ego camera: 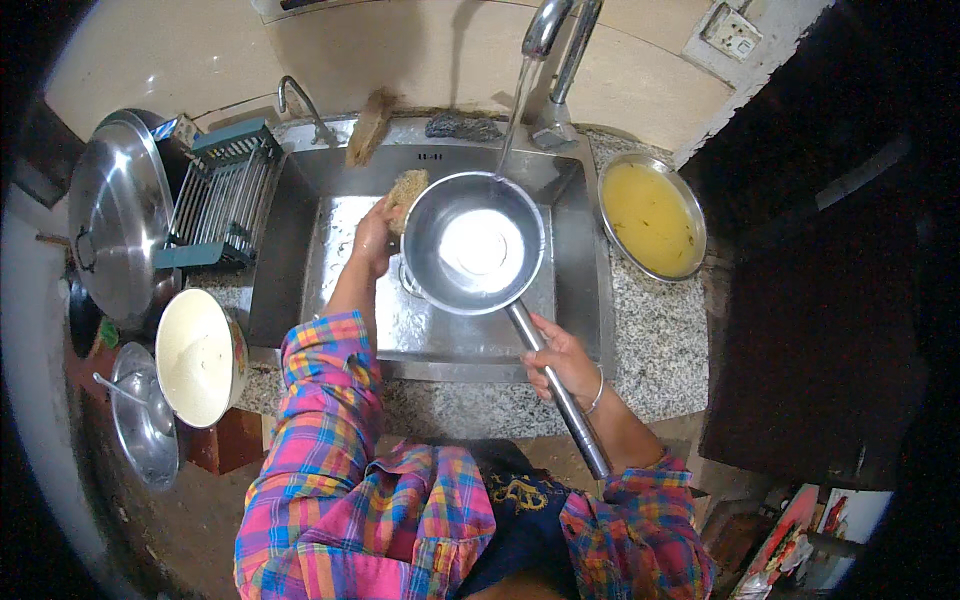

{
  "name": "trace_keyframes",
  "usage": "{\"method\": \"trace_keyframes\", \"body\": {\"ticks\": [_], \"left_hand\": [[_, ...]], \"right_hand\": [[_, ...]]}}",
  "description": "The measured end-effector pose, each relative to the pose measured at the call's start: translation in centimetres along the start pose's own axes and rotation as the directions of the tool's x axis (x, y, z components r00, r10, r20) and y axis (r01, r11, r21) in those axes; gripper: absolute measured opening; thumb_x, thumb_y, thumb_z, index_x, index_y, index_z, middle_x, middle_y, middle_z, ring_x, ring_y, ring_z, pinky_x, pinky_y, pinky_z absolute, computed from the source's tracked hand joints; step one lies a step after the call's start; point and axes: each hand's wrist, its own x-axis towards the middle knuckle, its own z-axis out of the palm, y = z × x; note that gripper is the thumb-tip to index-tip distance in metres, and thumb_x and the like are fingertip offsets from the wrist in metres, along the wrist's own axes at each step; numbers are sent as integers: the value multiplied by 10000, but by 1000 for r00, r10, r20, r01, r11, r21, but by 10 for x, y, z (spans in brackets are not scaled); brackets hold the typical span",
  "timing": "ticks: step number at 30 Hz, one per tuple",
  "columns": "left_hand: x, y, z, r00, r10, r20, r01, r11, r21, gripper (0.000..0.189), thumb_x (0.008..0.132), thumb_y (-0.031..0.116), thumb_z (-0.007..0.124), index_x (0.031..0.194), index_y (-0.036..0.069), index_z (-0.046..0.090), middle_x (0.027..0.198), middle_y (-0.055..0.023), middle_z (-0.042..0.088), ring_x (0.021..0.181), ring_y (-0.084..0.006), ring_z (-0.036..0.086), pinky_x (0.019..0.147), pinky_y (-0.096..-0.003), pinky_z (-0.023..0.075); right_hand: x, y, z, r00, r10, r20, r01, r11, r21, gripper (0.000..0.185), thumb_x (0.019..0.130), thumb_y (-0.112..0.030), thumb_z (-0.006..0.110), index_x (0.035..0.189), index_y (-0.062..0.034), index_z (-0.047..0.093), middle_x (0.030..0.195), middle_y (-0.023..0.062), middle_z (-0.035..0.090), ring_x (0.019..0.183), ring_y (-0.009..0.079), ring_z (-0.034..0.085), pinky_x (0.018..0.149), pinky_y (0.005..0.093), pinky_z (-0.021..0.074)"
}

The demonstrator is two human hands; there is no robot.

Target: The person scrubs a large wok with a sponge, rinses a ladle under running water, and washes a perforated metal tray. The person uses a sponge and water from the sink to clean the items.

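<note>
My right hand (564,361) grips the long tubular handle of a stainless steel ladle (474,244), whose round bowl is over the sink with its inside facing up. A tan scrubbing pad, perhaps loofah (409,191), is in my left hand (373,236), at the left side of the bowl. From the chrome faucet (546,30) a stream of water (514,112) runs down to the bowl's far rim; where it lands is partly hidden. Beneath lies the stainless steel sink (577,262), its floor wet and shiny.
Left of the sink stand a dish rack (221,199), a large metal lid (124,217) and a cream enamel bowl (196,358). To the right, a metal basin (651,217) holds yellowish liquid on the granite counter (660,337). A brown fibrous piece (370,127) and dark scouring pad (463,127) rest behind.
</note>
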Motion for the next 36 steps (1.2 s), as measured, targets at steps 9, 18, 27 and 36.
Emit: {"method": "trace_keyframes", "body": {"ticks": [9, 18, 27, 36], "left_hand": [[-64, -66, 61, 579, 815, 41, -646, 427, 633, 429, 689, 22, 540, 1103, 120, 488, 1142, -182, 385, 1062, -338, 381, 892, -371, 318], [-64, -36, 65, 434, 767, 472, -734, -3, 680, 340, 658, 48, 561, 974, 169, 583, 1093, -143, 447, 993, -329, 436, 834, -381, 365], [-24, -23, -15, 788, 613, -58, -397, 576, 714, 387, 676, 16, 542, 1051, 113, 552, 970, -125, 465, 908, -266, 489, 818, -307, 386], [-65, -15, -55, 807, 563, -179, -263, 614, 745, 409, 698, 14, 535, 1100, 80, 507, 1022, -118, 445, 961, -242, 472, 843, -310, 385]], "right_hand": [[38, 5, -9, 923, 152, 353, -336, 765, 549, 191, 806, -268, 456, 806, -78, 460, 571, -6, 442, 376, 93, 392, 294, 231, 318], [38, 8, -10, 962, 192, 192, -248, 907, 339, 318, 803, -375, 441, 709, -72, 463, 452, -31, 375, 324, 88, 348, 291, 218, 304], [34, 4, -5, 987, 160, -21, -159, 987, 23, 155, 791, -131, 476, 921, -77, 411, 550, 31, 447, 374, 119, 450, 300, 271, 390], [45, -11, 1, 992, 118, -47, -126, 964, -234, 250, 776, -112, 481, 1009, -95, 393, 583, 24, 471, 382, 89, 458, 301, 245, 393]]}}
